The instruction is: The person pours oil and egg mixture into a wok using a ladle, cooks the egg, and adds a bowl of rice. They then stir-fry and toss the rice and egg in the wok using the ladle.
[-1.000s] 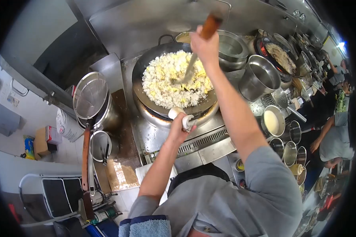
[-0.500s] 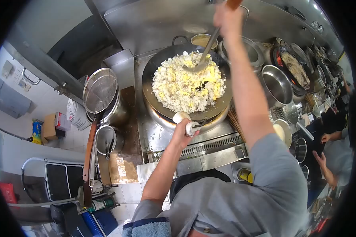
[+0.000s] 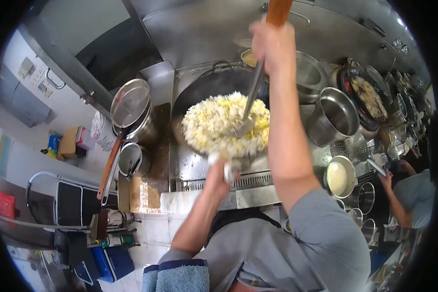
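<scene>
Rice point(image 3: 214, 119) is turned in a wok point(image 3: 194, 87) with a long ladle point(image 3: 252, 95), its wooden handle raised.
The ladle's upper end is clenched in the right hand point(image 3: 275, 46), its bowl sunk in the yellow-flecked rice. A white cloth point(image 3: 229, 172) is grasped by the blurred left hand point(image 3: 217, 179) at the wok's near edge. A strainer point(image 3: 130, 103) is set on a pot to the left; a bowl of pale liquid point(image 3: 339, 178) is seen to the right.
</scene>
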{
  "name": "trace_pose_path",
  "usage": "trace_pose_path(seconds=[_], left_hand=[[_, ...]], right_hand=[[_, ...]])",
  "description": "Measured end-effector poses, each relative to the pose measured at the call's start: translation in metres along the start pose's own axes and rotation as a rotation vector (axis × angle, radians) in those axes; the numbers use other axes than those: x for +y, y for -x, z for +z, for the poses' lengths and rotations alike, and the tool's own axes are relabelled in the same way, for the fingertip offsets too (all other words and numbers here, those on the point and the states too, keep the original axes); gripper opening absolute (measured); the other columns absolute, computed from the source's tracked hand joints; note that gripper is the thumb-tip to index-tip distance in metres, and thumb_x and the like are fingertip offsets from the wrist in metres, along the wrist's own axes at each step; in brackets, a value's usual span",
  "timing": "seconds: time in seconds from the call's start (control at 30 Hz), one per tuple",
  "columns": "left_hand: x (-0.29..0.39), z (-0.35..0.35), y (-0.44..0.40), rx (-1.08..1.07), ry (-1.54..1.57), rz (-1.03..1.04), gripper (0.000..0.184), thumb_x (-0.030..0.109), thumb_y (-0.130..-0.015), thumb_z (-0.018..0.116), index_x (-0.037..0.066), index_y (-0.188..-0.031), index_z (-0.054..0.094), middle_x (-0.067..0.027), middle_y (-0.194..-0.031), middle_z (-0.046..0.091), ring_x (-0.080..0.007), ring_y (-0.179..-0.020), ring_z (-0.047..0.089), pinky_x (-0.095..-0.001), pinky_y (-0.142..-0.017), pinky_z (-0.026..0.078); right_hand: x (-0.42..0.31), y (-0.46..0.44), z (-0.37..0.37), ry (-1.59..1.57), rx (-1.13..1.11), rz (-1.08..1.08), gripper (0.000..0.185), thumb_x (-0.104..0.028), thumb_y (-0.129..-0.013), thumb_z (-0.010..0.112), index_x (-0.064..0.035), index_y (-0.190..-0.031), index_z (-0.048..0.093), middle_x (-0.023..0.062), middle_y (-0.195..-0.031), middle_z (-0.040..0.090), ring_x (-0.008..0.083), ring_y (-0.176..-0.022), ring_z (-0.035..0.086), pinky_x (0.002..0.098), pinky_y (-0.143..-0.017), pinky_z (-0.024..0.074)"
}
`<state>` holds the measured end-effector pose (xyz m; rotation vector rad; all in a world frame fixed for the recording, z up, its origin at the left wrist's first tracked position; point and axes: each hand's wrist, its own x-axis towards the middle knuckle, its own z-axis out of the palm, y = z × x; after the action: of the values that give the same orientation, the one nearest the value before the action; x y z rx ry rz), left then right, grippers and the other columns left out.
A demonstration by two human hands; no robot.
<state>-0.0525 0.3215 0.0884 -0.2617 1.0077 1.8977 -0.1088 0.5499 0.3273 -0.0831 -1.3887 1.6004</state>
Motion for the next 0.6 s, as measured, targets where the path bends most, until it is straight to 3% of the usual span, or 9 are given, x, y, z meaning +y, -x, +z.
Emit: trace_pose_path(seconds=[0.1,0.2,0.23,0.33,0.37,0.4,0.47,0.57,0.6], left_hand=[[-0.013,-0.01,-0.035,0.006,0.047,0.079,0.018,0.018,-0.09,0.047,0.012,-0.106,0.05,-0.0082,-0.09,0.06,-0.0194,-0.072,0.058,-0.0309,-0.05,0.047],[-0.084,-0.027,0.024,0.07,-0.001,0.215,0.03,0.016,-0.092,0.043,0.015,-0.121,0.045,-0.0086,-0.099,0.058,-0.0198,-0.075,0.059,-0.0313,-0.052,0.048],[-0.073,0.001,0.067,0.141,-0.179,0.19,0.036,0.016,-0.092,0.042,0.018,-0.127,0.04,-0.0081,-0.103,0.057,-0.0199,-0.076,0.06,-0.0315,-0.052,0.049],[-0.038,-0.004,0.032,-0.021,0.07,0.066,0.023,0.016,-0.09,0.042,0.013,-0.113,0.046,-0.01,-0.093,0.059,-0.0193,-0.071,0.06,-0.032,-0.05,0.048],[-0.025,-0.003,-0.01,-0.014,-0.125,0.147,0.016,0.02,-0.089,0.045,0.01,-0.101,0.05,-0.0109,-0.09,0.059,-0.0187,-0.069,0.059,-0.0321,-0.052,0.048],[-0.018,0.006,-0.039,0.009,-0.056,0.178,0.015,0.021,-0.088,0.048,0.009,-0.095,0.053,-0.0105,-0.09,0.058,-0.0183,-0.069,0.058,-0.0326,-0.052,0.047],[-0.025,0.001,-0.038,0.085,-0.034,0.225,0.019,0.018,-0.088,0.047,0.008,-0.103,0.051,-0.0092,-0.09,0.058,-0.0193,-0.072,0.058,-0.0334,-0.051,0.047],[-0.059,-0.017,0.046,0.047,-0.098,0.172,0.033,0.013,-0.089,0.042,0.015,-0.122,0.043,-0.0081,-0.095,0.058,-0.0211,-0.081,0.059,-0.0326,-0.051,0.048],[-0.055,-0.013,0.046,0.029,-0.05,0.202,0.03,0.015,-0.09,0.042,0.016,-0.12,0.044,-0.0082,-0.095,0.059,-0.0208,-0.077,0.059,-0.0323,-0.051,0.047]], right_hand=[[0.035,0.032,0.009,0.379,0.189,-0.33,0.021,-0.002,-0.073,0.057,-0.0082,-0.058,0.043,-0.0014,-0.048,0.043,0.0084,-0.035,0.038,0.0253,-0.034,0.0271],[0.019,-0.029,0.003,0.118,0.126,-0.104,0.022,-0.002,-0.073,0.057,-0.0093,-0.058,0.043,-0.0016,-0.048,0.042,0.0078,-0.036,0.038,0.0254,-0.034,0.027],[-0.006,-0.026,-0.001,0.04,0.07,-0.023,0.024,-0.001,-0.074,0.057,-0.0102,-0.058,0.042,-0.002,-0.048,0.041,0.0071,-0.035,0.037,0.0252,-0.034,0.0268],[-0.057,0.047,-0.003,0.027,0.026,-0.029,0.026,-0.001,-0.074,0.057,-0.0112,-0.058,0.04,-0.0029,-0.048,0.04,0.0053,-0.037,0.036,0.024,-0.034,0.0267],[-0.045,0.068,-0.001,0.091,0.083,-0.083,0.026,-0.002,-0.074,0.058,-0.0112,-0.058,0.04,-0.0029,-0.049,0.04,0.005,-0.038,0.037,0.0235,-0.035,0.0271],[-0.023,0.087,0.0,0.158,0.137,-0.139,0.025,-0.003,-0.074,0.058,-0.0112,-0.058,0.04,-0.003,-0.049,0.04,0.0048,-0.039,0.038,0.0231,-0.036,0.0274],[0.02,0.065,0.01,0.38,0.275,-0.4,0.02,-0.01,-0.072,0.059,-0.0063,-0.056,0.047,0.0011,-0.051,0.046,0.0098,-0.039,0.04,0.0279,-0.038,0.0309],[-0.008,0.002,0.015,0.395,0.292,-0.225,0.022,-0.014,-0.073,0.058,-0.0045,-0.056,0.048,0.0023,-0.052,0.047,0.0115,-0.04,0.042,0.029,-0.039,0.0315],[-0.038,-0.01,0.019,0.372,0.277,-0.195,0.022,-0.014,-0.074,0.057,-0.0046,-0.056,0.047,0.0019,-0.051,0.046,0.0117,-0.041,0.042,0.0285,-0.039,0.0317]])
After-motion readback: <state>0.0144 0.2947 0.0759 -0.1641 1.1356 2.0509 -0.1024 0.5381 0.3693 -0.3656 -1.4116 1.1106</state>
